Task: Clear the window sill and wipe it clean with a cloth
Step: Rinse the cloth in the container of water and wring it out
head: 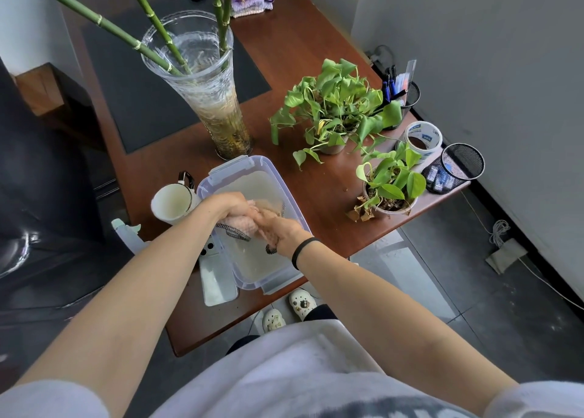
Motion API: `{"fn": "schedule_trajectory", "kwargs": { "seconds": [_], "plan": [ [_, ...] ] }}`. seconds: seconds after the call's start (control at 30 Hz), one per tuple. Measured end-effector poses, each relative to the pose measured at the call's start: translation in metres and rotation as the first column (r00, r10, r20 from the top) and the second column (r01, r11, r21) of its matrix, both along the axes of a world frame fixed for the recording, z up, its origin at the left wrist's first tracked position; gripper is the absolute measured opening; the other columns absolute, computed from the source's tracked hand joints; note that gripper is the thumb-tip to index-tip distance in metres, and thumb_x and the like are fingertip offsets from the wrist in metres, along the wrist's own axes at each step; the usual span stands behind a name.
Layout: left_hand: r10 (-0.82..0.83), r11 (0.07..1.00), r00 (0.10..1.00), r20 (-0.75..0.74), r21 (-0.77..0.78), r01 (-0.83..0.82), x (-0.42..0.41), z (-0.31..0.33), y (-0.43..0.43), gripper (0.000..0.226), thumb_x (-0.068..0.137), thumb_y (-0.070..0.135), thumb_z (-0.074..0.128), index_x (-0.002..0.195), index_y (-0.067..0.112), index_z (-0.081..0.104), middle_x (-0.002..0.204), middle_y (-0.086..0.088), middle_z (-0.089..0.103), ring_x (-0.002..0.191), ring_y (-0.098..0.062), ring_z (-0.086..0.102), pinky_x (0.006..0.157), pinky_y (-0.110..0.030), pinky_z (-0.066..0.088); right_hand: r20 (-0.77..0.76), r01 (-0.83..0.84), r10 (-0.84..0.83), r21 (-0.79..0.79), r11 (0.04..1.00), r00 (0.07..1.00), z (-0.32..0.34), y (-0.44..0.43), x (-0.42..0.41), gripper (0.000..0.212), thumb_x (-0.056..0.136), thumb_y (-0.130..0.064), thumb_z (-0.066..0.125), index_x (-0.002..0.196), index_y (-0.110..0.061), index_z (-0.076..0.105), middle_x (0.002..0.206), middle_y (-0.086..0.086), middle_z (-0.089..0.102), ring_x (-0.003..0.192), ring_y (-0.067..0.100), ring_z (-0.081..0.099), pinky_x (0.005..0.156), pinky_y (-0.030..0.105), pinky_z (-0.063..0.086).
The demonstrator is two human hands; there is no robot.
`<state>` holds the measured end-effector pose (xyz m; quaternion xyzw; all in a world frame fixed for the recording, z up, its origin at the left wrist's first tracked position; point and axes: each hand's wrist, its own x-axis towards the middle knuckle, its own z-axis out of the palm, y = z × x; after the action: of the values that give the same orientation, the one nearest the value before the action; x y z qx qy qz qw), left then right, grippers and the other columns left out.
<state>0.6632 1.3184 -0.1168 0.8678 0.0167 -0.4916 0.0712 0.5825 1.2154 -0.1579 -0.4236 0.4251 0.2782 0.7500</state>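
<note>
Two bare arms are reaching out from a pale shirt (284, 364) at the near edge. They are meeting at the pink cloth (241, 224). The left grip (235, 207) is curling tight round the left end of the cloth. The right grip (279, 232) is curling tight round the right end. The cloth is sitting bunched up between them, and a dark strip is hanging down from it.

The cloth is hanging just over a clear plastic box (240, 163) with what looks like cloudy water inside. The box is sitting near the near edge of the brown tabletop (316, 196).

A white cup (172, 202) is standing just beside the box on the left. A silver phone (218, 275) is lying near it too.

Just past the box, a tall glass vase (218, 101) is holding green bamboo stems (151, 19). To the right, a big leafy plant (335, 111) and a small leafy plant (390, 183) are sitting in pots. Past them, at the right edge, a roll of tape (423, 139) is sitting between a black mesh cup (455, 171) and a pen pot (407, 96).

White shoes (301, 302) are showing on the floor below.
</note>
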Motion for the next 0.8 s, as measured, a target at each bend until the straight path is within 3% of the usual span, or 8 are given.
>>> {"fn": "schedule_trajectory", "kwargs": {
  "seconds": [0.07, 0.23, 0.37, 0.47, 0.53, 0.67, 0.73, 0.8],
  "plan": [
    [0.01, 1.0, 1.0, -0.025, -0.001, -0.01, -0.001, 0.0, -0.003, 0.049, 0.094, 0.035, 0.053, 0.13, 0.003, 0.048, 0.125, -0.02, 0.053, 0.109, -0.034, 0.055, 0.089, -0.043, 0.05, -0.058, -0.048, 0.046, -0.039, 0.998, 0.997, 0.0, -0.002, 0.003, 0.035, 0.088, -0.001, 0.061, 0.123, 0.002, 0.054, 0.048, 0.005, 0.065, 0.039, 0.014, 0.062, 0.036, 0.019, 0.049],
    [-0.035, 0.999, 0.999, 0.013, 0.014, 0.035, -0.002, 0.003, -0.007, 0.047, 0.096, 0.016, 0.05, 0.142, 0.015, 0.039, 0.134, -0.015, 0.049, 0.112, -0.039, 0.054, 0.093, -0.048, 0.049, -0.065, -0.023, 0.017, -0.093, 0.995, 0.998, -0.002, 0.007, 0.001, 0.029, 0.09, -0.004, 0.06, 0.119, -0.006, 0.062, 0.06, -0.002, 0.067, 0.042, 0.007, 0.058, 0.037, 0.016, 0.043],
    [0.0, 0.998, 1.0, 0.021, -0.07, 0.001, -0.002, 0.003, -0.006, 0.021, 0.088, 0.004, 0.056, 0.108, 0.008, 0.061, 0.096, -0.01, 0.061, 0.087, -0.026, 0.06, 0.062, -0.03, 0.049, -0.074, 0.084, -0.091, -0.087, 0.993, 0.993, 0.0, 0.015, -0.002, 0.029, 0.093, -0.015, 0.057, 0.122, -0.011, 0.056, 0.091, 0.004, 0.064, 0.068, 0.016, 0.063, 0.046, 0.022, 0.05],
    [0.075, 0.994, 0.994, -0.074, -0.07, -0.08, 0.0, 0.001, -0.005, 0.02, 0.083, -0.012, 0.053, 0.1, -0.006, 0.061, 0.085, -0.025, 0.063, 0.076, -0.037, 0.066, 0.055, -0.035, 0.055, -0.083, 0.173, -0.175, -0.029, 0.984, 0.981, -0.023, 0.026, -0.001, 0.038, 0.093, -0.018, 0.05, 0.13, -0.01, 0.051, 0.116, 0.011, 0.063, 0.104, 0.028, 0.062, 0.08, 0.038, 0.054],
    [0.084, 0.995, 0.99, -0.109, -0.038, -0.089, -0.002, 0.001, -0.004, 0.017, 0.083, -0.015, 0.053, 0.098, -0.012, 0.06, 0.083, -0.03, 0.064, 0.06, -0.036, 0.066, 0.042, -0.03, 0.053, -0.112, 0.215, -0.214, 0.004, 0.976, 0.971, -0.013, 0.027, -0.004, 0.032, 0.093, -0.013, 0.049, 0.124, -0.007, 0.053, 0.115, 0.012, 0.062, 0.104, 0.03, 0.06, 0.091, 0.044, 0.049],
    [-0.036, 0.998, 0.999, 0.021, 0.057, 0.035, -0.008, 0.001, -0.002, 0.021, 0.082, -0.003, 0.063, 0.103, -0.007, 0.059, 0.072, -0.018, 0.064, 0.047, -0.024, 0.06, 0.028, -0.021, 0.04, -0.078, 0.212, -0.22, -0.104, 0.972, 0.972, -0.006, 0.019, -0.005, 0.033, 0.094, -0.017, 0.054, 0.126, -0.01, 0.05, 0.111, 0.009, 0.061, 0.101, 0.027, 0.058, 0.083, 0.039, 0.049],
    [-0.076, 0.996, 0.996, 0.052, 0.045, 0.073, -0.008, 0.004, -0.003, 0.028, 0.078, 0.002, 0.069, 0.103, -0.003, 0.057, 0.072, -0.016, 0.062, 0.055, -0.028, 0.062, 0.037, -0.028, 0.049, -0.106, 0.193, -0.207, -0.124, 0.973, 0.973, -0.004, 0.018, -0.003, 0.041, 0.096, -0.021, 0.052, 0.134, -0.007, 0.045, 0.126, 0.012, 0.057, 0.112, 0.032, 0.056, 0.088, 0.043, 0.048],
    [-0.133, 0.991, 0.99, 0.037, 0.013, 0.133, -0.004, 0.005, -0.002, 0.042, 0.074, 0.016, 0.076, 0.109, 0.002, 0.057, 0.086, -0.014, 0.064, 0.078, -0.03, 0.064, 0.065, -0.039, 0.057, -0.132, 0.18, -0.196, -0.122, 0.976, 0.972, -0.001, 0.016, -0.002, 0.041, 0.096, -0.019, 0.051, 0.132, -0.002, 0.044, 0.126, 0.014, 0.054, 0.109, 0.035, 0.057, 0.085, 0.047, 0.049]
  ]
}}
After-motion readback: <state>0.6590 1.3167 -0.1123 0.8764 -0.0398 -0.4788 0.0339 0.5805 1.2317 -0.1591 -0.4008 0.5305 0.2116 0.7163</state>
